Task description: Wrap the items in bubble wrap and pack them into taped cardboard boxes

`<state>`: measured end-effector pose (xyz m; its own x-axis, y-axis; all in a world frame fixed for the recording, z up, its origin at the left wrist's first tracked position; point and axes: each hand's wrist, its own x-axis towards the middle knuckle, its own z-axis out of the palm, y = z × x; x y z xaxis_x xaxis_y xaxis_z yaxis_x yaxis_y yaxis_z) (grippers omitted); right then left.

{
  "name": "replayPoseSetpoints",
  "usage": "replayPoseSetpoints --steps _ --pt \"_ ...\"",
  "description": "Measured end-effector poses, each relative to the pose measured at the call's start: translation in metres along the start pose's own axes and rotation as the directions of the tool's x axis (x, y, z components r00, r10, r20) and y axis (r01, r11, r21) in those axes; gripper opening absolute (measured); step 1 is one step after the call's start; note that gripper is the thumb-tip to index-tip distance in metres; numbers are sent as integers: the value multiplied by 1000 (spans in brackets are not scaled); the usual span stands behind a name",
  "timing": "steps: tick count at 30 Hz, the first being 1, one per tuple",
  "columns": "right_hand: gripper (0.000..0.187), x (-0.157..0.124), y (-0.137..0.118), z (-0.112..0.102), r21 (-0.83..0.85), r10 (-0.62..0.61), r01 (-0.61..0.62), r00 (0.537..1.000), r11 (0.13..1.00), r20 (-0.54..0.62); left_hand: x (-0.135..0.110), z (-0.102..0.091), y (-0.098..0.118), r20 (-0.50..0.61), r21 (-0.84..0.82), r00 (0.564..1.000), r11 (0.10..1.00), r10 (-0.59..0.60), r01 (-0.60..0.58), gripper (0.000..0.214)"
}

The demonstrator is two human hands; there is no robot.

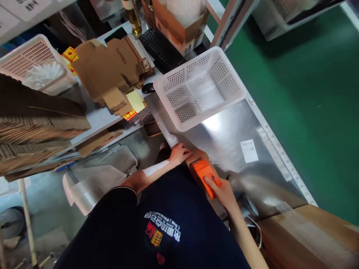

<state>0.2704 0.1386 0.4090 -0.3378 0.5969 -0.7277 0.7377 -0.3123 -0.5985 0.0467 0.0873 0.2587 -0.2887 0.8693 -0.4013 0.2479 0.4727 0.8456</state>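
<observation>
An orange flat packet [205,175] lies at the near edge of the steel table [238,130], close to my body. My right hand [221,192] rests on its near end with the fingers curled over it. My left hand [180,153] grips the packet's far left corner at the table edge, fingers bent round it. A white strip is stuck along my left forearm. An empty white perforated basket [199,86] stands on the table beyond the hands.
A white label [249,150] lies on the steel to the right. Flat cardboard boxes [112,71] cover a shelf at the left, with stacked cardboard [33,138], another white basket [33,63], a keyboard [161,48] and a mouse [148,88]. A brown carton [308,235] sits lower right. Green floor lies to the right.
</observation>
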Motion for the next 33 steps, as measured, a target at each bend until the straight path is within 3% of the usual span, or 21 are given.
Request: replayPoseSetpoints --steps 4,7,10,15,17,19,21,23,24,28,33 --pt "60 -1 -2 -1 -9 25 -24 999 1000 20 -5 -15 10 -50 -129 996 989 68 -74 43" --pt "61 -1 -1 1 0 36 -36 999 999 26 -16 -18 17 126 -399 975 909 181 -117 46" --pt "61 -2 1 3 10 29 -29 999 1000 14 -27 -11 15 268 -567 938 823 221 -32 54" --pt "61 0 6 4 2 -13 13 1000 1000 -1 -19 -15 -4 387 -439 921 887 44 142 67" --pt "61 1 9 4 12 -19 19 1000 1000 8 -8 -26 -3 446 -408 892 904 74 129 71" --pt "61 2 11 4 24 -24 23 999 999 30 2 -37 6 513 -404 827 915 231 -5 80" --pt "60 2 14 4 42 -34 32 998 999 50 12 -44 21 584 -376 705 904 403 -205 91" --pt "59 2 14 3 78 -57 51 995 996 77 20 -45 36 638 -300 612 883 468 -361 92" --pt "59 2 13 3 100 -72 62 993 993 96 23 -43 42 656 -250 598 880 461 -404 89" --pt "58 2 6 3 108 -122 106 980 989 159 29 -36 45 665 -89 637 889 389 -450 84" --pt "54 -16 13 -7 -34 -118 122 988 992 98 33 -41 39 651 -15 653 867 387 -498 74"
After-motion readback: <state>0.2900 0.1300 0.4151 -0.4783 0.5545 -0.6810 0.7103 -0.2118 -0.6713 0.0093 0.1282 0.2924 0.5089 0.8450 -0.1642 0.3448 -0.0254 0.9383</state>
